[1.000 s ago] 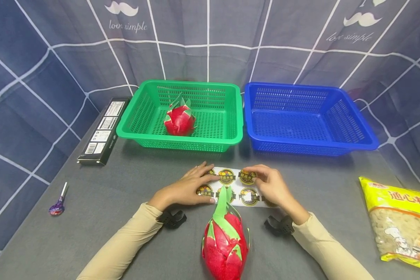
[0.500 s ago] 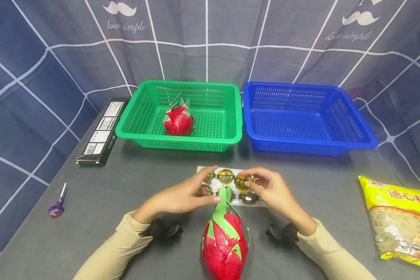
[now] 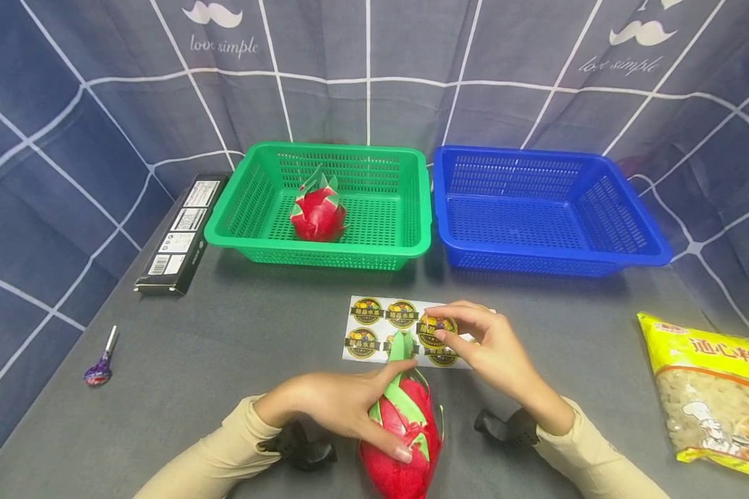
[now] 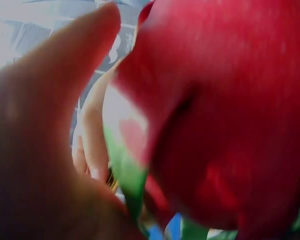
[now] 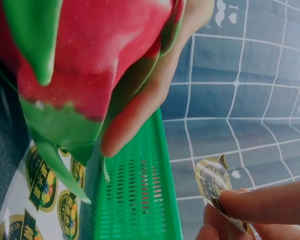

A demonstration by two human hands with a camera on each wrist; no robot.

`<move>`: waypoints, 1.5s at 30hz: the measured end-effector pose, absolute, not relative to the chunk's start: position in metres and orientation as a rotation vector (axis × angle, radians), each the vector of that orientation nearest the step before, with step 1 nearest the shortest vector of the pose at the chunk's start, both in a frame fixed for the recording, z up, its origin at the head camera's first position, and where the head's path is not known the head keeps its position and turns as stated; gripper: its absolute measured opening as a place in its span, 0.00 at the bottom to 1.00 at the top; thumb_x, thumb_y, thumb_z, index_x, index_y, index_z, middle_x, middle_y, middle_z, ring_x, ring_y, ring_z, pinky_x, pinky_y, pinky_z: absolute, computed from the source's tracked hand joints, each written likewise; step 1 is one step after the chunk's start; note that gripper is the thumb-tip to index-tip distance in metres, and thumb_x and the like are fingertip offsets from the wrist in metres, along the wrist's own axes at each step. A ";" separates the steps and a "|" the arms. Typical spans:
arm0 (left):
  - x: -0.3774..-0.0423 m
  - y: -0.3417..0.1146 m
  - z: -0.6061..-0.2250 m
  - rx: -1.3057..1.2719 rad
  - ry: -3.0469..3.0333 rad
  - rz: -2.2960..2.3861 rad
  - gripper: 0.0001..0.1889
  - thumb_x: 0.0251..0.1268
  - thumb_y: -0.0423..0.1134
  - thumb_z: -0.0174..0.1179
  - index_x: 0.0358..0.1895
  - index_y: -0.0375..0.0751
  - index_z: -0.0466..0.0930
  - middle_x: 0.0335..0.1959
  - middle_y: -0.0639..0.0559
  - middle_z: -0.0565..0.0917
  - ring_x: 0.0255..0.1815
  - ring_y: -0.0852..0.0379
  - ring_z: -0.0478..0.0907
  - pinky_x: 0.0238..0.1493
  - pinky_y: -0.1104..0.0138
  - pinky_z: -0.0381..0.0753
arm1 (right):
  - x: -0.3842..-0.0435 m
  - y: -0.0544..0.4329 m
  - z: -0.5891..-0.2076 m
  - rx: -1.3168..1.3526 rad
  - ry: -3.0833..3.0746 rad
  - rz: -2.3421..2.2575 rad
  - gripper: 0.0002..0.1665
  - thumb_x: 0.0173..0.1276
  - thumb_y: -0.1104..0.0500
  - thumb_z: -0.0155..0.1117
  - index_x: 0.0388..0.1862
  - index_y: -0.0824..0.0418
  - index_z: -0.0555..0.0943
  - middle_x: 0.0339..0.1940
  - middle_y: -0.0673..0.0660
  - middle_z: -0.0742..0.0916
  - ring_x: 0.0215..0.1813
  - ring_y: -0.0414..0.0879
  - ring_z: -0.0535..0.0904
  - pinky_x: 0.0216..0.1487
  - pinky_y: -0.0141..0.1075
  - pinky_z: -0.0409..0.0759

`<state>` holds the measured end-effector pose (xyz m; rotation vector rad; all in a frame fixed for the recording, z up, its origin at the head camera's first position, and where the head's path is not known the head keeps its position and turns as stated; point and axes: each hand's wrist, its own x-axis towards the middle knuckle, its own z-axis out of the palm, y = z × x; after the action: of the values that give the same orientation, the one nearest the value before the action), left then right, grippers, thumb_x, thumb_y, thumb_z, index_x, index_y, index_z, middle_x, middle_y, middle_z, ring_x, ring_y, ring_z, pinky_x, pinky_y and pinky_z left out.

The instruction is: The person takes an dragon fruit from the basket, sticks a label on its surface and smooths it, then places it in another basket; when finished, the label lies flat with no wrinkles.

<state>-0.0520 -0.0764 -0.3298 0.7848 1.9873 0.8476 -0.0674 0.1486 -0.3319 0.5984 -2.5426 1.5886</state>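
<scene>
Left hand: the left hand [image 3: 343, 405] lies over the red-and-green dragon fruit, thumb and index finger straight and spread across it; the other fingers are mostly hidden in the head view, so I can't tell how firmly they hold.
Dragon fruit: the red-and-green dragon fruit [image 3: 390, 475] is on the grey cloth-like bench [image 3: 274, 312], close to the person, leaves pointing away toward the baskets.
Right hand: the right hand [image 3: 496, 346] pinches one round black-and-gold paper sticker [image 5: 210, 180] between thumb and fingers.
Sticker: held apart from the sheet (the right wrist view shows this best), slightly bent, shiny.
Sheet: white rectangular sticker sheet [image 3: 381, 330], flat on the bench beyond the fruit; rows of matching round stickers on it, a leaf tip overlapping its near edge in the head view.
Green basket: green slotted plastic basket [image 3: 318, 244], back left, a second red dragon fruit [image 3: 318, 216] inside.
Blue basket: blue slotted plastic basket [image 3: 555, 257], just right of the green one.
Left side: long black box with white labels [image 3: 184, 235]; purple-wrapped lollipop [image 3: 99, 371] nearer.
Right side: yellow-and-clear plastic food bag [image 3: 711, 388].
</scene>
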 end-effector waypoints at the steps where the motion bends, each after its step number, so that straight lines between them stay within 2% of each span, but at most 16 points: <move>1: -0.051 -0.075 -0.330 0.772 1.996 0.854 0.51 0.45 0.59 0.65 0.69 0.53 0.41 0.46 0.64 0.73 0.50 0.71 0.69 0.50 0.74 0.72 | -0.067 0.149 -0.332 0.605 -2.541 1.580 0.17 0.55 0.67 0.65 0.45 0.58 0.82 0.40 0.53 0.85 0.41 0.33 0.78 0.41 0.29 0.79; 9: -0.054 -0.071 -0.335 0.724 2.038 0.891 0.46 0.42 0.57 0.68 0.64 0.56 0.50 0.43 0.63 0.75 0.46 0.71 0.72 0.46 0.74 0.73 | -0.066 0.150 -0.331 0.637 -2.525 1.587 0.17 0.56 0.67 0.65 0.46 0.62 0.81 0.40 0.55 0.85 0.43 0.32 0.77 0.42 0.29 0.79; 18: -0.059 -0.073 -0.339 0.701 1.995 0.921 0.43 0.42 0.56 0.68 0.63 0.59 0.53 0.42 0.63 0.75 0.45 0.69 0.73 0.45 0.73 0.74 | -0.065 0.149 -0.330 0.579 -2.532 1.635 0.17 0.55 0.68 0.65 0.45 0.58 0.82 0.40 0.52 0.85 0.43 0.34 0.78 0.42 0.29 0.79; 23: -0.062 -0.073 -0.339 0.662 1.962 0.986 0.40 0.43 0.53 0.69 0.60 0.62 0.56 0.42 0.62 0.75 0.43 0.68 0.74 0.41 0.73 0.76 | -0.065 0.150 -0.329 0.572 -2.522 1.651 0.17 0.55 0.68 0.64 0.46 0.61 0.81 0.40 0.53 0.85 0.43 0.34 0.78 0.42 0.29 0.79; 30: -0.075 -0.078 -0.339 0.535 1.953 1.177 0.42 0.43 0.50 0.69 0.63 0.63 0.53 0.48 0.56 0.73 0.48 0.60 0.73 0.41 0.67 0.78 | -0.064 0.150 -0.326 0.481 -2.481 1.741 0.16 0.55 0.68 0.64 0.45 0.62 0.81 0.40 0.56 0.85 0.41 0.34 0.79 0.42 0.27 0.79; 38: -0.100 -0.087 -0.348 0.512 1.944 1.519 0.45 0.47 0.41 0.68 0.67 0.62 0.49 0.59 0.47 0.65 0.54 0.51 0.71 0.47 0.62 0.79 | -0.060 0.147 -0.322 0.366 -2.377 1.891 0.15 0.56 0.69 0.64 0.44 0.67 0.78 0.36 0.41 0.85 0.38 0.36 0.81 0.41 0.28 0.80; 45: -0.114 -0.090 -0.367 0.599 1.830 1.741 0.49 0.48 0.34 0.67 0.69 0.58 0.43 0.61 0.40 0.62 0.57 0.47 0.70 0.50 0.58 0.78 | -0.058 0.141 -0.325 0.393 -2.395 1.969 0.16 0.56 0.66 0.65 0.44 0.68 0.76 0.35 0.41 0.85 0.38 0.39 0.82 0.40 0.30 0.81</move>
<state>-0.1139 -0.0901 -0.3671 0.5995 1.8305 1.7412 -0.0578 0.1411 -0.3250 0.3928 -2.3953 1.9689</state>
